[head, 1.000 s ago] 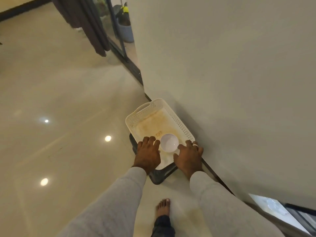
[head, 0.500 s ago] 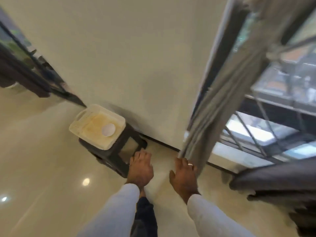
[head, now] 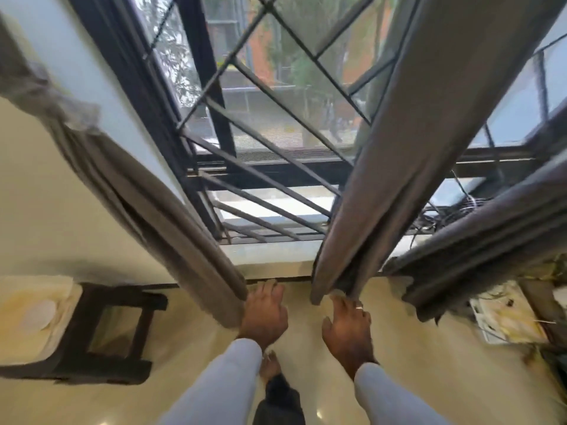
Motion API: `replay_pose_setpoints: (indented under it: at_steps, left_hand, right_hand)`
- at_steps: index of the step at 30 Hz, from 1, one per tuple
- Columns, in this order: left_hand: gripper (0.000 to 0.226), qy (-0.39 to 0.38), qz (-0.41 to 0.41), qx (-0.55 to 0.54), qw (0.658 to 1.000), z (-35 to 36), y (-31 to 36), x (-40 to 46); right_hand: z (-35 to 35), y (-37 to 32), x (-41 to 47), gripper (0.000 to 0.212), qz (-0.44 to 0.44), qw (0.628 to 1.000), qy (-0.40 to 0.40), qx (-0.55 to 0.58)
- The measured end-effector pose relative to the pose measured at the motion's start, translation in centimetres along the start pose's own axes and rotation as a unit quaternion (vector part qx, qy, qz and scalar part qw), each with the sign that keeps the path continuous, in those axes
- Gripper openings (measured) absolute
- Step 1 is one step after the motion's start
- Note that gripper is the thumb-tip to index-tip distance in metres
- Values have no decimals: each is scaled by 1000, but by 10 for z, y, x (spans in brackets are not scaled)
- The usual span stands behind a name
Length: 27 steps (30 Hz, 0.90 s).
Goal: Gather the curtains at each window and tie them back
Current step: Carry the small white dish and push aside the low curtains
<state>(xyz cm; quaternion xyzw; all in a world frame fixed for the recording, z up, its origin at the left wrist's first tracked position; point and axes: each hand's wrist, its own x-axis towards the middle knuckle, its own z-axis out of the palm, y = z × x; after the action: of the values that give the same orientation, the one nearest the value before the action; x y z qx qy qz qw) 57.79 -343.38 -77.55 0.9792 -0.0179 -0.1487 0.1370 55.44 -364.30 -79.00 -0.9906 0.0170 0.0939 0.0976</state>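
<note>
Window [head: 276,124] ahead, dark frame, diagonal grille bars behind the glass. Three grey curtain lengths hang across it. Left curtain [head: 147,191] is already bunched by a tie high up, its hem beside the left hand [head: 265,314]. That hand is palm down with fingers straight and loose, holding nothing, its edge touching or just beside the cloth; cannot tell which. Middle curtain [head: 399,142] hangs loose; the right hand [head: 348,328], fingers spread and slightly bent, reaches its hem with the fingertips, no clear pinch. Right curtain [head: 478,234] drapes lower right. Dark stool [head: 116,332] with a white tray [head: 27,320] stands left by the wall. Clutter [head: 506,317] lies on the floor at right.
</note>
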Motion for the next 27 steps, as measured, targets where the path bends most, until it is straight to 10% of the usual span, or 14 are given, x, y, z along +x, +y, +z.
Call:
replay_pose_setpoints:
  at_steps: [14, 21, 27]
  left_hand:
    - [53, -14, -102, -56, 993, 71, -98, 179]
    - [86, -2, -308, -152, 939, 149, -169, 260]
    - [76, 14, -319, -167, 933, 186, -194, 295]
  right_hand:
    - [125, -100, 206, 57, 26, 988, -54, 139]
    - [206, -59, 299, 64, 163, 975, -50, 145]
    - [255, -22, 336, 56, 210, 967, -28, 140]
